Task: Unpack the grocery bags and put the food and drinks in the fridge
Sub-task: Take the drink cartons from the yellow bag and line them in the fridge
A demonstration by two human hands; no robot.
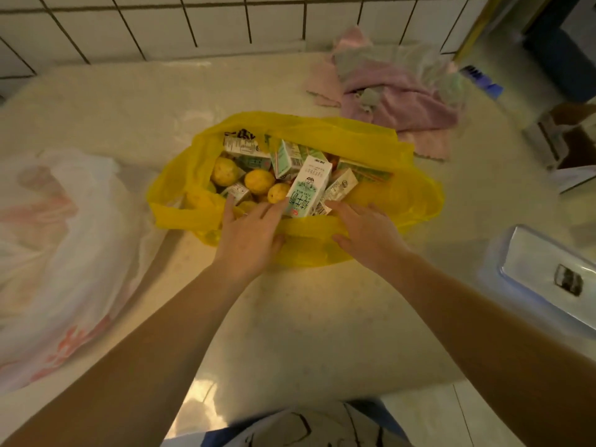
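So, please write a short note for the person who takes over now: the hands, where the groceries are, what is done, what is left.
Left hand: open, fingers reaching over the near rim of the yellow bag, holding nothing.
Right hand: open, fingers at the same rim beside the tall milk carton.
The bag sits open on the counter, full of milk cartons and yellow fruit. A white bag lies left of it.
Done: the yellow bag is opened.
Left: take everything out and put it in the fridge, not in view.

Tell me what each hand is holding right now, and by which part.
Nothing is clearly held. The left hand and right hand lie with straight fingers on the near rim of the yellow plastic bag, beside the upright white milk carton.
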